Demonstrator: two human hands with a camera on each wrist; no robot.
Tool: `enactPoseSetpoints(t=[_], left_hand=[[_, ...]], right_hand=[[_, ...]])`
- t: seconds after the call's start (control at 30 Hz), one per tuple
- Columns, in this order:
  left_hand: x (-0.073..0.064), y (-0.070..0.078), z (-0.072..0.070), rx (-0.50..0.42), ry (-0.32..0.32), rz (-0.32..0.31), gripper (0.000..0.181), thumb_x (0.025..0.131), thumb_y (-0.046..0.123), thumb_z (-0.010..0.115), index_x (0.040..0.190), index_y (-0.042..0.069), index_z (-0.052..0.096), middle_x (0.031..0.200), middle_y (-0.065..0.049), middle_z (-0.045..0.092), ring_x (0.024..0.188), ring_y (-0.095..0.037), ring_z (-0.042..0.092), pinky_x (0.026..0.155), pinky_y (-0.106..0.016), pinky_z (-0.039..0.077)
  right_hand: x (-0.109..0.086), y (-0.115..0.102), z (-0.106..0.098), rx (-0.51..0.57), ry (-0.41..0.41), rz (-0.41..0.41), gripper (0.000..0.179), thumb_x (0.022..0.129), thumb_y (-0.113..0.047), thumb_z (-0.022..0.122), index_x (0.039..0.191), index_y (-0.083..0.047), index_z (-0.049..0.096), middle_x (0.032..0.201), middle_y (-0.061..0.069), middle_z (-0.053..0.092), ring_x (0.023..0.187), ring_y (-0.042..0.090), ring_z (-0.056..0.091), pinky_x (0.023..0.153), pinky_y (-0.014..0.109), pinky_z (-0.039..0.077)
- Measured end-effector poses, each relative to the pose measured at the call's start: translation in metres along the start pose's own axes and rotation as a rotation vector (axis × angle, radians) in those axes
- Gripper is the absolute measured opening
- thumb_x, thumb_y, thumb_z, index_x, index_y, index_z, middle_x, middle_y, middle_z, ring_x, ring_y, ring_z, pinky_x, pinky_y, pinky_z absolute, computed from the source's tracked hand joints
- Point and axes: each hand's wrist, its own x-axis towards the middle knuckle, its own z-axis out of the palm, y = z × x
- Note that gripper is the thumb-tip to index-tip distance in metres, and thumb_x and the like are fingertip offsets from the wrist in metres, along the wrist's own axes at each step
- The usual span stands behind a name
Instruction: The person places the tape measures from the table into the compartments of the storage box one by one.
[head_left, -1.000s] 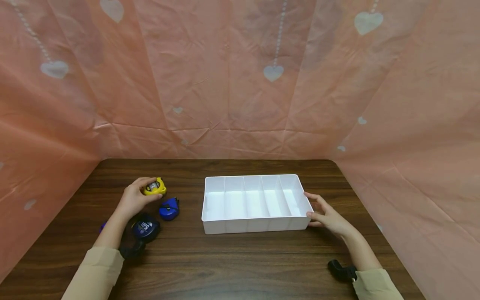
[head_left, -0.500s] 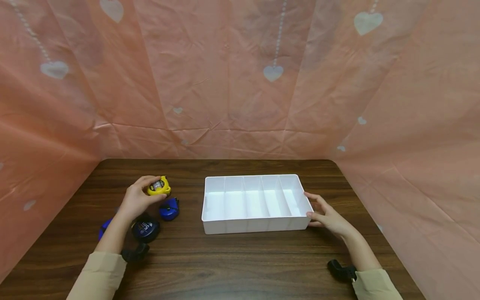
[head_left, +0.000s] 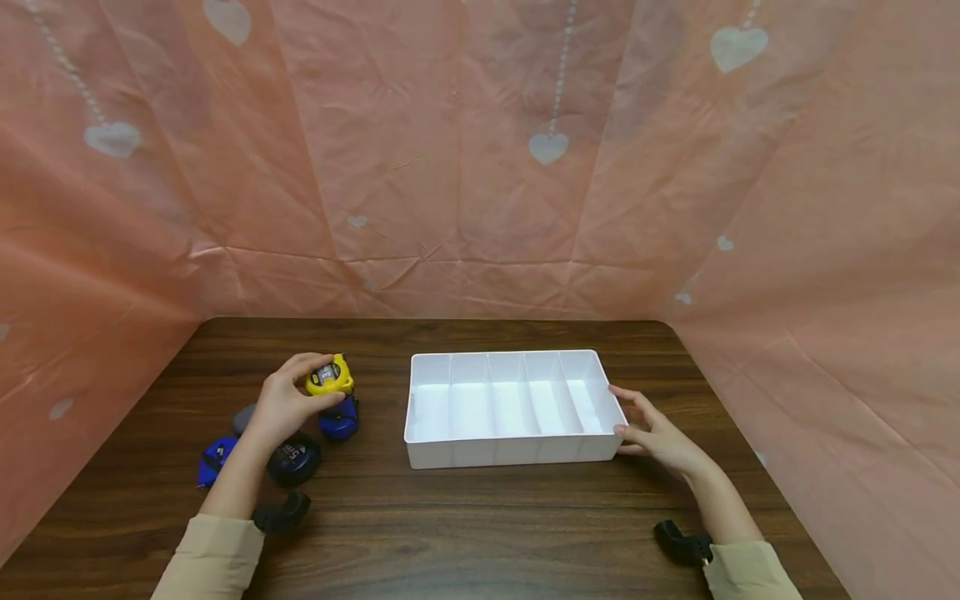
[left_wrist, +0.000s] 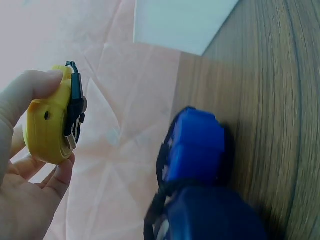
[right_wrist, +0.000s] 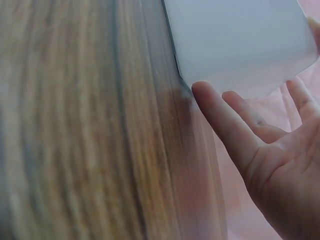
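My left hand pinches a yellow tape measure between thumb and fingers, above the table at the left. The left wrist view shows the yellow tape measure side-on, its black belt clip and strap facing right. Just behind it in the head view sits a blue tape measure, partly overlapped. A dark 5m tape measure lies near the left wrist. At the right, my right hand rests extended fingertips against the end of a white divided box; the right wrist view shows these fingers nearly straight at its wall.
Left of the forearm lie another blue tape measure and a grey round object, partly hidden. The white box has several bare compartments. Pink cloth hangs behind and beside the wooden table.
My left hand has moved right with the yellow tape measure, over the blue one, uncovering the blue and grey things by the forearm. The right hand and box have stayed put.
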Motion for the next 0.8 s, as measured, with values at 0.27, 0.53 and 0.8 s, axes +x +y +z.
enactPoseSetpoints(t=[0.27,0.53,0.8], left_hand=[[-0.003,0.015,0.007,-0.034,-0.009,0.004,0.061,0.078,0.026,0.081,0.131,0.005,0.058,0.130,-0.010,0.051,0.105,-0.025,0.053,0.072,-0.019,0.046],[-0.004,0.022,0.016,-0.068,-0.015,0.011,0.059,0.077,0.023,0.082,0.129,0.006,0.060,0.130,-0.008,0.051,0.106,-0.024,0.052,0.074,-0.018,0.046],[-0.006,0.031,0.023,-0.078,-0.016,0.027,0.058,0.075,0.020,0.084,0.128,0.006,0.061,0.128,-0.005,0.053,0.107,-0.022,0.053,0.077,-0.022,0.047]], right_hand=[[0.000,0.000,-0.001,-0.001,0.000,0.016,0.065,0.098,-0.011,0.055,0.149,-0.003,0.017,0.142,0.038,0.020,0.115,0.041,0.048,0.081,0.044,0.052],[0.001,0.000,0.000,0.004,0.000,0.009,0.063,0.098,-0.011,0.055,0.149,-0.004,0.019,0.140,0.038,0.023,0.112,0.037,0.050,0.081,0.044,0.052],[0.002,0.001,0.001,0.007,0.005,0.007,0.063,0.098,-0.011,0.056,0.149,-0.005,0.020,0.139,0.038,0.025,0.111,0.034,0.052,0.081,0.044,0.052]])
